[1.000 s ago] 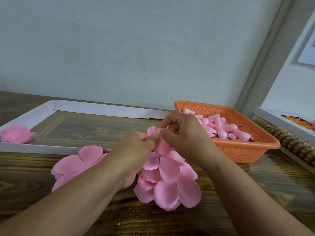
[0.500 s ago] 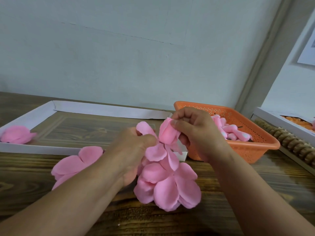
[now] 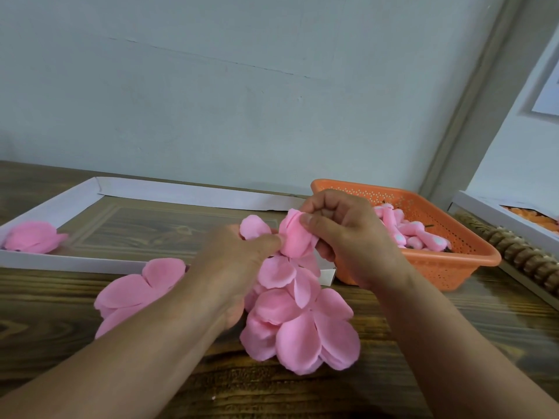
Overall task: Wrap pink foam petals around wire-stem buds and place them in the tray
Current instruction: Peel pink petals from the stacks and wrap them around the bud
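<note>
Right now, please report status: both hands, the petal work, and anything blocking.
Right hand pinches petal-wrapped bud; left hand pinches the hanging petal string. White tray holds one finished flower. Nothing blocks the tray.

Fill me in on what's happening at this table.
A person is building a foam flower. The right hand pinches a curled pink petal at the top of a hanging cluster of petals, while the left hand grips the cluster from the side. The orange basket holds pink buds. One finished pink flower lies in the white tray; loose petals sit on the wooden table.
</note>
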A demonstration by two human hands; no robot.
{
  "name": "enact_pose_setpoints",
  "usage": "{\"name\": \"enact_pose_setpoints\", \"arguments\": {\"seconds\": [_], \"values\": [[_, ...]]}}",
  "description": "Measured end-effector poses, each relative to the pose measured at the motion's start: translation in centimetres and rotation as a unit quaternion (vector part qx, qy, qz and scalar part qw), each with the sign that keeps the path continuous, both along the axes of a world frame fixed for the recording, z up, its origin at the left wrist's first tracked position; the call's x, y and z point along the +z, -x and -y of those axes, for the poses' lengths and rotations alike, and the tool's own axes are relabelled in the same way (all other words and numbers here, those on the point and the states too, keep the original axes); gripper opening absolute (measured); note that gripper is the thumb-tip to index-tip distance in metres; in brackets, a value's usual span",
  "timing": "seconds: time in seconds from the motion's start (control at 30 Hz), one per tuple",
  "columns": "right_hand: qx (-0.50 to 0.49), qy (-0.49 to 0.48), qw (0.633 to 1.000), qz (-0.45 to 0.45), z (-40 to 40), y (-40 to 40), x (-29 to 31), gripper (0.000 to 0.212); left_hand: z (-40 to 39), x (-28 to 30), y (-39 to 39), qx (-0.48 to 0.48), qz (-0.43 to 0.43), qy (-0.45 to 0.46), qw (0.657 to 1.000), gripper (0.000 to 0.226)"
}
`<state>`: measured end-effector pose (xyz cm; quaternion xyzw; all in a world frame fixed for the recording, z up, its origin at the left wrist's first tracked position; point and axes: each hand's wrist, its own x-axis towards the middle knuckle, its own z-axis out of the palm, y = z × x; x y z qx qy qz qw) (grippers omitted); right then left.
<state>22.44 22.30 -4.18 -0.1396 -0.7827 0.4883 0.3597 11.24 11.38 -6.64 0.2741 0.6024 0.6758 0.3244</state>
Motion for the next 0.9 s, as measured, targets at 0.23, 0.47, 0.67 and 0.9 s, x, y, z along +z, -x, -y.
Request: {"name": "enact_pose_setpoints", "arguments": {"seconds": [0.23,0.47,0.67,0.9], "values": [[-0.002,-0.026,1.000,0.007,0.26,0.00,0.19,0.022,-0.12,0.09,0.14,0.021,-0.011,0.020,1.000,0.016],[-0.033,-0.067,0.997,0.033,0.40,0.02,0.34,0.026,0.00,0.50,-0.45,0.009,0.022,0.014,1.000,0.005],[-0.041,-0.087,0.994,0.059,0.55,0.11,0.29,0.027,0.13,-0.19,-0.37,-0.013,-0.003,-0.012,1.000,0.014],[-0.060,-0.096,0.989,0.091,0.77,0.27,0.33,0.024,0.14,-0.31,-0.46,-0.005,-0.033,0.007,0.999,0.013]]}}
